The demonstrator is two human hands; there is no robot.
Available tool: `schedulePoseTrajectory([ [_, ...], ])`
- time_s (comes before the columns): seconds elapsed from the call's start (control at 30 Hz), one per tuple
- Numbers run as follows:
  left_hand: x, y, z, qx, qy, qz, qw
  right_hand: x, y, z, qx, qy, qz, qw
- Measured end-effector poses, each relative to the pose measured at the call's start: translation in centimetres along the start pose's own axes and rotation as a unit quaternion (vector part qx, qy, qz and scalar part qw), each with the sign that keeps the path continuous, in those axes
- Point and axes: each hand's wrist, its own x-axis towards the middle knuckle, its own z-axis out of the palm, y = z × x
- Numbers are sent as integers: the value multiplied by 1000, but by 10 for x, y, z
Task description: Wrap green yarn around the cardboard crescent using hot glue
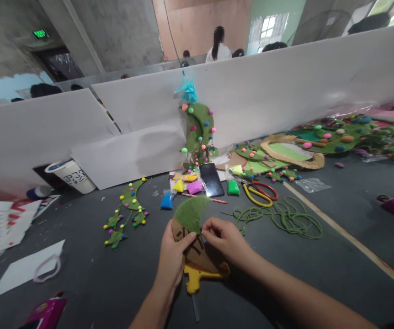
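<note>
The left hand (pixel 173 246) grips a green-and-brown moon (pixel 190 214); the right hand (pixel 225 235) pinches beside it, on what I can't tell.

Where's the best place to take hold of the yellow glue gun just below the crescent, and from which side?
Grip the yellow glue gun by its handle, probably coming from the right: it juts out that way, exposed. The glue stick trails toward the person, and the crescent hides the front end, so avoid grasping there.
</note>
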Motion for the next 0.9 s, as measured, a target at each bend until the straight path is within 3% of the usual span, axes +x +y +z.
schedulePoseTrajectory([
  [0.53, -2, 9, 6, -73, -13, -68, 995, -2, -3, -1, 13, -7, 10, 1000],
  [0.9, -2, 6, 1, -11, -7, -4, 1000, -2, -10, -5, 6, -6, 10, 1000],
])
